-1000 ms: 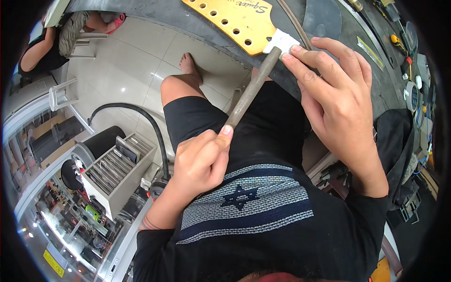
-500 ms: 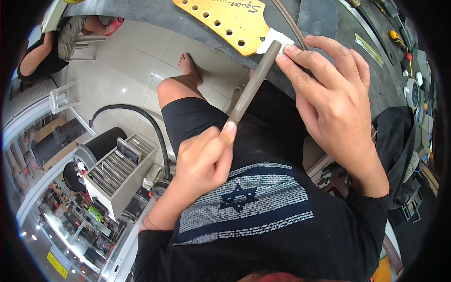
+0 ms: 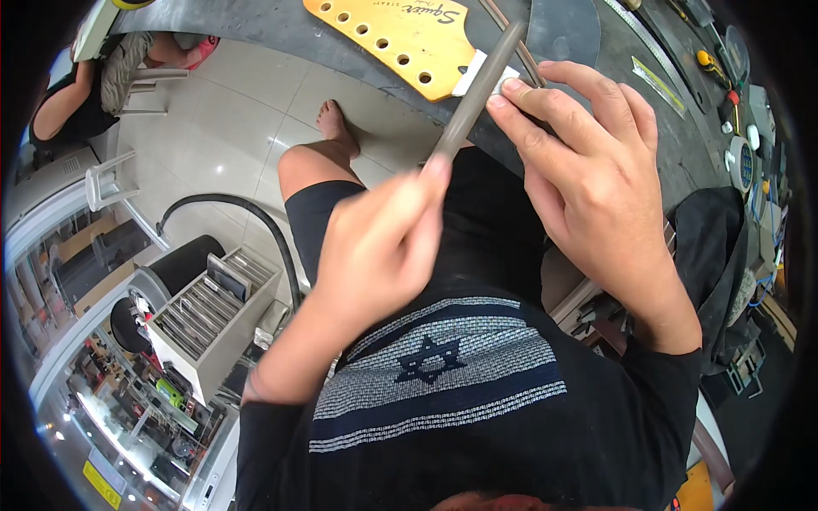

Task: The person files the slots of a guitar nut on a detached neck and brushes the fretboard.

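Observation:
A long grey file point(image 3: 488, 83) slants across the white tape-like covering point(image 3: 503, 74) at the base of a guitar headstock point(image 3: 392, 38). My left hand point(image 3: 388, 234) is closed round the file's near end, slightly smeared by motion. The headstock is yellow wood with a row of tuner holes along one side. Thumb and index finger of my right hand point(image 3: 588, 162) press together on the guitar neck at the white covering, close beside the file. Its other fingers are curved above the strip-like neck edge point(image 3: 520, 51). Much of the neck is hidden behind this hand.
The grey workbench point(image 3: 562, 85) carries a long metal ruler point(image 3: 652, 43), a yellow-handled screwdriver point(image 3: 711, 64) and a round dial gauge point(image 3: 740, 163). To the left stand a box of slotted tools point(image 3: 213, 307) and a black hose point(image 3: 256, 209). Another person point(image 3: 77, 102) sits at far left.
My left hand has pushed the file forward and up to the right, so its tip now reaches past the white covering. The right hand keeps its hold; the view has shifted slightly.

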A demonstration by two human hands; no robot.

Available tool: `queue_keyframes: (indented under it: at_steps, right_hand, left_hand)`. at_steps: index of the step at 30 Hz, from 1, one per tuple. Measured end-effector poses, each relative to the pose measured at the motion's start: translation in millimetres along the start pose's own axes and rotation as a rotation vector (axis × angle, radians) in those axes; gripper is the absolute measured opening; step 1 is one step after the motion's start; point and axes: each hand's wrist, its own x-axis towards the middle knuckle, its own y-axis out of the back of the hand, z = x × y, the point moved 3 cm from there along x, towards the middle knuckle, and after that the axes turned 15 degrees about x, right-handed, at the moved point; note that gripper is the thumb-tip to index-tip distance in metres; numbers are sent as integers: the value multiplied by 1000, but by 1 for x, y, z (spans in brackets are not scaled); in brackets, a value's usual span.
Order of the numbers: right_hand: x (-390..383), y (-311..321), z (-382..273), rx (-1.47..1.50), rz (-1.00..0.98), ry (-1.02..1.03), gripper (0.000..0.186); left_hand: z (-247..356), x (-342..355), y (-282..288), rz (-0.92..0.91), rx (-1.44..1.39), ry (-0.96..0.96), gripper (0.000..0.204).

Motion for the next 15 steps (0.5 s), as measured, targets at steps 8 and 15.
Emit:
queue_keyframes:
  at_steps: [8, 15]
  right_hand:
    - [-3, 1, -1, -12, -12, -20, 54]
    - [-5, 1, 2, -10, 7, -13, 54]
  left_hand:
    - [2, -48, 13, -75, 27, 40, 44]
    - [6, 12, -9, 14, -70, 42, 40]
